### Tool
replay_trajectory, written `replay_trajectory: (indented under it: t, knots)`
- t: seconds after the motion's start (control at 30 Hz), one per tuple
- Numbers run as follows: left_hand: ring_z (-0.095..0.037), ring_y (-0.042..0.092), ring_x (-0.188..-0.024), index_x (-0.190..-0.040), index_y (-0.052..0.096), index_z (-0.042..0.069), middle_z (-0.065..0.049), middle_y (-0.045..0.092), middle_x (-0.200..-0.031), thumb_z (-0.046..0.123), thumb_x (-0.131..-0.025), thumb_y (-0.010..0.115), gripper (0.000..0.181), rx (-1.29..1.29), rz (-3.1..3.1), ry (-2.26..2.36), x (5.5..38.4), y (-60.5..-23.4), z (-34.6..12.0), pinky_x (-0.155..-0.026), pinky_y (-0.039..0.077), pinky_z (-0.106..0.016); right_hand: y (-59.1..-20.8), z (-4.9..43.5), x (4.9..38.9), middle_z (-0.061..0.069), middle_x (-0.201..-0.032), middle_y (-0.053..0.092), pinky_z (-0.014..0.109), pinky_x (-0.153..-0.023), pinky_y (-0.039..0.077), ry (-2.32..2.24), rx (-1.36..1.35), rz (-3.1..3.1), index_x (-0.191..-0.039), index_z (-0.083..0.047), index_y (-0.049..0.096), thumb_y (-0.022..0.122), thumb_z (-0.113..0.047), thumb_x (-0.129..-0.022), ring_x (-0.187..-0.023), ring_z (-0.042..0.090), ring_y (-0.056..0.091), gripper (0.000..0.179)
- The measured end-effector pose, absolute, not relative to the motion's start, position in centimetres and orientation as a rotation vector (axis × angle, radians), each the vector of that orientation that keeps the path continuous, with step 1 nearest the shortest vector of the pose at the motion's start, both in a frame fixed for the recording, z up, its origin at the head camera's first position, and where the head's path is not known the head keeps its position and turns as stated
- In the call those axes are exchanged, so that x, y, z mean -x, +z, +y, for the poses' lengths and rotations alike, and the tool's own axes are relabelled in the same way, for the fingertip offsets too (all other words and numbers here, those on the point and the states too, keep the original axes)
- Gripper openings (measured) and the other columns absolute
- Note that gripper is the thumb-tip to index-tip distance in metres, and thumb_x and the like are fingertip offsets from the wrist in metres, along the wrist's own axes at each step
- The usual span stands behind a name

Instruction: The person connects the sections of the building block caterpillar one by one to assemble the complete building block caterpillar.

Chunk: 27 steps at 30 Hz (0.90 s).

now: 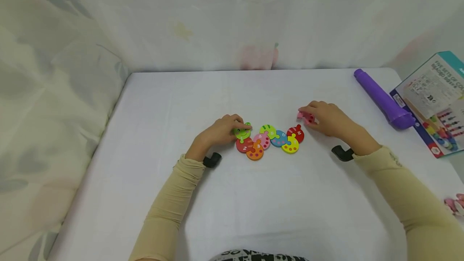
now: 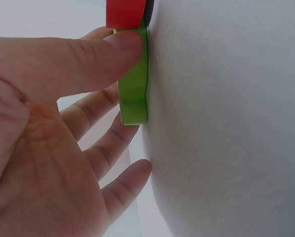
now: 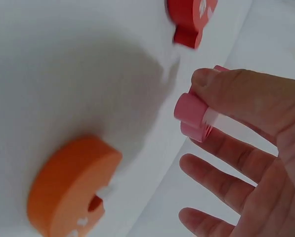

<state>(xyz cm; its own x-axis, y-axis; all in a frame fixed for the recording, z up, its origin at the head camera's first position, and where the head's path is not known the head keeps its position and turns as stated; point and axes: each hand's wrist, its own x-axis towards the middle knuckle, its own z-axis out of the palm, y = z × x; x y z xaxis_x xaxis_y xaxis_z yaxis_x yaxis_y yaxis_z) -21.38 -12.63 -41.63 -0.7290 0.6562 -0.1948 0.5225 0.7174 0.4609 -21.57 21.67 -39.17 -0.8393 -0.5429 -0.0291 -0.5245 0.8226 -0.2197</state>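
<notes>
A caterpillar number puzzle lies on the white table, its round pieces joined in a zigzag. My left hand [image 1: 222,129] pinches the green head piece [image 1: 242,133] at the chain's left end, thumb on its near edge in the left wrist view. Joined below it is the red piece marked 2 [image 1: 244,145]. At the right end sits another red piece [image 1: 296,133], its knob free. Just beyond that, my right hand [image 1: 328,118] holds a pink puzzle piece [image 3: 192,114] between thumb and index finger, above the table. An orange piece [image 3: 70,185] lies beneath this hand in the right wrist view.
To the right lie a purple cylinder [image 1: 384,100] with a wider end and a printed box [image 1: 431,100]. Some pink objects [image 1: 455,204] are partly visible at the right edge. Curtain-like patterned cloth [image 1: 174,19] hangs behind the table [image 1: 174,104].
</notes>
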Motion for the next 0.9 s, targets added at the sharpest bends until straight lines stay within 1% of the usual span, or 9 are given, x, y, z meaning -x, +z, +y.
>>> replay_trajectory:
  t: [0.17, 0.4, 0.9]
  knots:
    - [-0.023, 0.043, -0.107, -0.129, 0.056, 0.024, -0.004, 0.050, -0.122, 0.007, -0.085, 0.062, 0.048, -0.920, 2.576, 0.541, 21.4, -41.6, -12.6, -0.090, 0.038, -0.035, -39.8, 21.3, 21.0, 0.012, -0.103, 0.059, 0.048, -0.078, 0.045, -0.311, 0.892, 2.921, -0.122, -0.006, 0.059, 0.072, -0.016, -0.078, -0.090, 0.027, 0.055, 0.047]
    - [-0.023, 0.043, -0.107, -0.129, 0.056, 0.024, -0.004, 0.050, -0.122, 0.008, -0.085, 0.062, 0.047, -0.929, 2.577, 0.544, 21.3, -41.5, -12.6, -0.091, 0.037, -0.036, -40.2, 20.9, 20.7, 0.012, -0.105, 0.059, 0.046, -0.079, 0.046, -0.279, 0.902, 2.906, -0.122, -0.008, 0.059, 0.073, -0.018, -0.077, -0.094, 0.027, 0.054, 0.048]
    - [-0.023, 0.042, -0.108, -0.129, 0.056, 0.025, -0.003, 0.050, -0.122, 0.008, -0.085, 0.062, 0.048, -0.908, 2.577, 0.553, 21.4, -41.8, -12.7, -0.091, 0.038, -0.036, -40.6, 20.7, 20.4, 0.012, -0.108, 0.058, 0.049, -0.082, 0.044, -0.264, 0.922, 2.891, -0.122, -0.009, 0.059, 0.073, -0.012, -0.077, -0.099, 0.028, 0.053, 0.047]
